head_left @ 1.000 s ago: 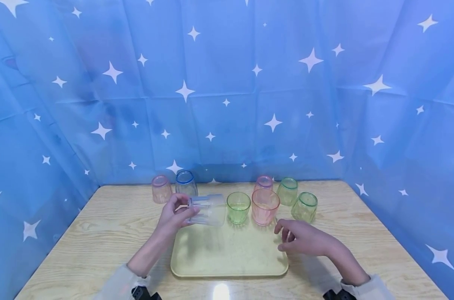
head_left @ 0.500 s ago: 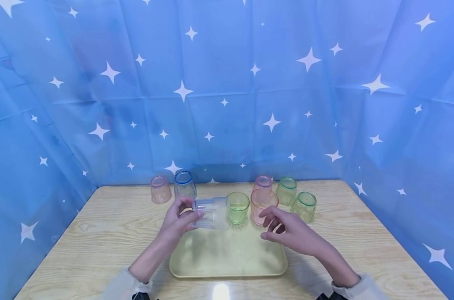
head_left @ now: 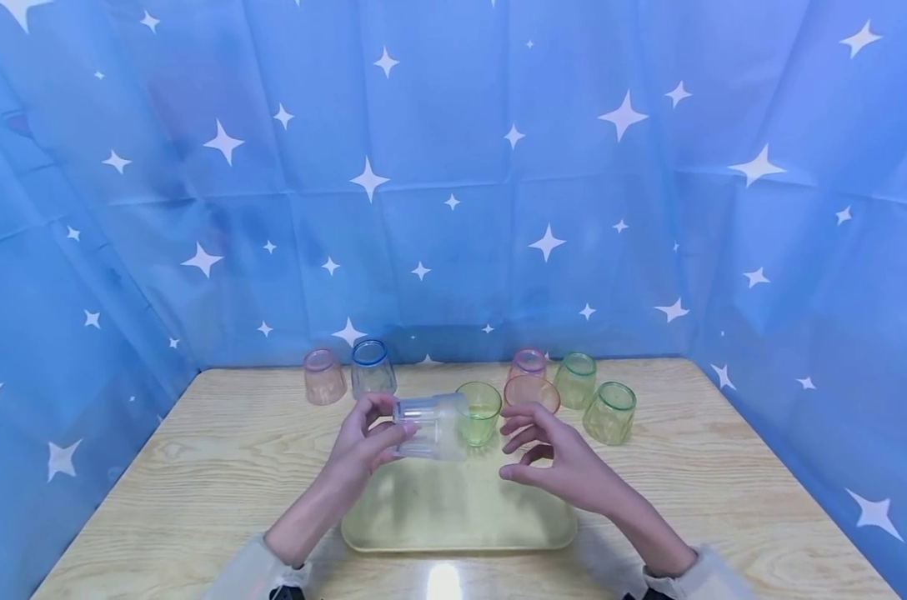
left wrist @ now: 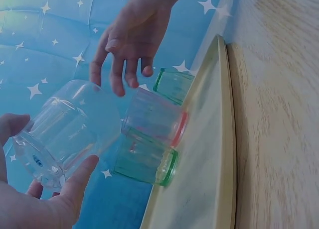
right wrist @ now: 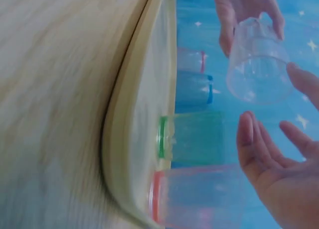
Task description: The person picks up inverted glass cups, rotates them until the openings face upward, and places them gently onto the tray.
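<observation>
A clear cup point(head_left: 428, 427) lies sideways in the air above the yellow tray point(head_left: 461, 521), its mouth toward the right. My left hand point(head_left: 367, 442) grips it near the base, thumb on one side and fingers on the other, as the left wrist view also shows on the clear cup point(left wrist: 67, 132). Close to its rim is my right hand point(head_left: 558, 462), fingers spread and loosely bent around nothing. In the right wrist view a gap shows between most of its fingers and the cup point(right wrist: 259, 69). An upright green cup point(head_left: 478, 421) and pink cup point(head_left: 532, 392) stand at the tray's back; the right hand partly hides the pink one.
Upside-down cups stand behind the tray: a pink cup point(head_left: 324, 379) and a blue-rimmed cup point(head_left: 373, 371) at left; a pink cup point(head_left: 528, 363), a green cup point(head_left: 576, 382) and another green cup point(head_left: 610, 414) at right. A starry blue curtain point(head_left: 453, 167) surrounds the wooden table point(head_left: 228, 467).
My right hand has moved left, from beside the tray's right edge to near the clear cup's rim. The left hand has shifted slightly right with the clear cup.
</observation>
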A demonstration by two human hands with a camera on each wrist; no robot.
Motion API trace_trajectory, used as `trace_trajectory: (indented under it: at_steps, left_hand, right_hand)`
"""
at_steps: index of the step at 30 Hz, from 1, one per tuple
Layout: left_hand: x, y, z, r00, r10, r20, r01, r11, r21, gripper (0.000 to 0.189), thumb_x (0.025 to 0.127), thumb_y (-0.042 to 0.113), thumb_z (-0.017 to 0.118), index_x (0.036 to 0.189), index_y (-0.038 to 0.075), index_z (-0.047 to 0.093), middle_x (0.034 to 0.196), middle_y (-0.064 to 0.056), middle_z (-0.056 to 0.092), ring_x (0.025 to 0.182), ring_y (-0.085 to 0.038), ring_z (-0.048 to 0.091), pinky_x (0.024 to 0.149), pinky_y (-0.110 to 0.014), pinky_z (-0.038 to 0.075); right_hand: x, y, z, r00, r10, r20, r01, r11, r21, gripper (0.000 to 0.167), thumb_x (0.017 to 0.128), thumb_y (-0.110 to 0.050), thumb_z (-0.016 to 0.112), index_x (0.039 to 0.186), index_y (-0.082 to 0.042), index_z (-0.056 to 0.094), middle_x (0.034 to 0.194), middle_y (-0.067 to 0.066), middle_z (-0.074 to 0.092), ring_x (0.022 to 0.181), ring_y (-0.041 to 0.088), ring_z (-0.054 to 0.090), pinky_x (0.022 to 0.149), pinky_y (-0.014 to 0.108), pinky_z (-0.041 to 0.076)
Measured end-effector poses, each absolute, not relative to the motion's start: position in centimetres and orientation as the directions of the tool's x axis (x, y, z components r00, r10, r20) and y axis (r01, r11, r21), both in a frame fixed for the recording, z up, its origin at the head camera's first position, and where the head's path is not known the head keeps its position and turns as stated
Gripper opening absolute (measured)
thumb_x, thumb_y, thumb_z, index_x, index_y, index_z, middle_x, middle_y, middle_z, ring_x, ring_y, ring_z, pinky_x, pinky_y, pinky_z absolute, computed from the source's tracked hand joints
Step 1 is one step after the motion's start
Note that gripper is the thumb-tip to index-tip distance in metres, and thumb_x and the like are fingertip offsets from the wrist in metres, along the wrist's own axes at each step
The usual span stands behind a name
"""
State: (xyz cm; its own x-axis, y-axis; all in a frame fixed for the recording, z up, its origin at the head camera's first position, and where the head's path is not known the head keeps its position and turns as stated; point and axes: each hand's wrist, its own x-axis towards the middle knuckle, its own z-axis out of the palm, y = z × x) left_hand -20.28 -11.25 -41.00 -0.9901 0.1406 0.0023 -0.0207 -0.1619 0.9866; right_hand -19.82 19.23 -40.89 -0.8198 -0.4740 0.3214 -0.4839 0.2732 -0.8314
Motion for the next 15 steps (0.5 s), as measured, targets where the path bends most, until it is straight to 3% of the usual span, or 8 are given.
trace_trajectory:
  at_steps: [10, 15]
  left_hand:
    - [-19.7, -10.7, -40.7, -0.986, 0.164, 0.013, -0.016, -0.172, 0.985, 0.044, 0.089, 0.012, 0.073, 0.123, 0.010, 0.046, 0.114, 0.000, 0.053, 0.100, -0.014, 0.062, 0.077, -0.026, 0.054]
    - [-19.4, -10.5, -40.7, -0.985, 0.174, 0.019, -0.013, -0.181, 0.983, 0.044, 0.089, 0.012, 0.073, 0.124, 0.010, 0.045, 0.114, -0.001, 0.052, 0.099, -0.013, 0.063, 0.077, -0.026, 0.054]
  right_hand:
    - [-20.0, 17.6, -39.9, -0.816, -0.454, 0.358, -0.499, 0.240, -0.833, 0.073, 0.082, -0.015, 0.088, 0.143, -0.005, 0.051, 0.142, 0.016, 0.057, 0.120, 0.039, 0.063, 0.090, 0.036, 0.063]
    - [-20.3, 17.1, -39.7, -0.804, -0.458, 0.379, -0.526, 0.251, -0.813, 0.077, 0.081, -0.016, 0.089, 0.146, -0.007, 0.049, 0.147, 0.014, 0.055, 0.129, 0.041, 0.058, 0.095, 0.038, 0.060]
